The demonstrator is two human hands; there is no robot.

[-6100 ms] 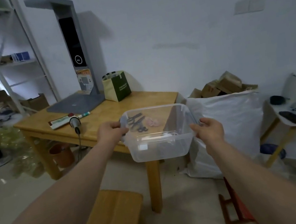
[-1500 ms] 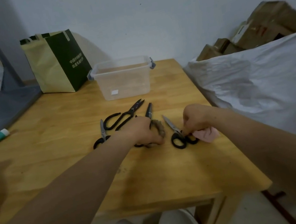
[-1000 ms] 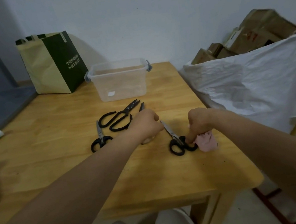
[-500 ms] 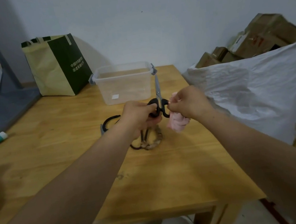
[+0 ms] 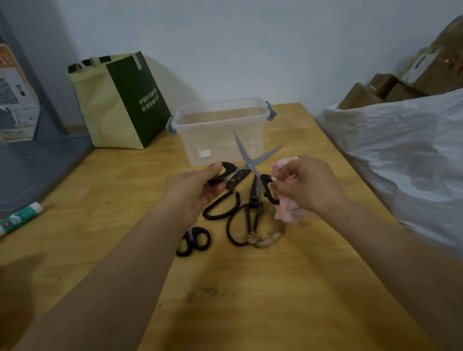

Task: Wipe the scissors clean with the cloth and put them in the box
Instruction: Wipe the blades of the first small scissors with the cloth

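Observation:
Above the wooden table I hold black-handled scissors with their blades spread apart, tips pointing up and away. My left hand grips one handle loop. My right hand holds a pink cloth and pinches the other handle. The clear plastic box stands behind them near the wall. Under my hands three other pairs lie on the table: a small black pair, large black shears and a pair with a wrapped handle.
A green and cream paper bag stands left of the box. A grey stand's base covers the far left, with a glue stick in front. A white sack and cardboard boxes lie beyond the table's right edge.
The lifted scissors went from blades together and upright to blades spread, as my hands pulled the two handles apart. Earlier, the box was set on the table and the scissors picked up.

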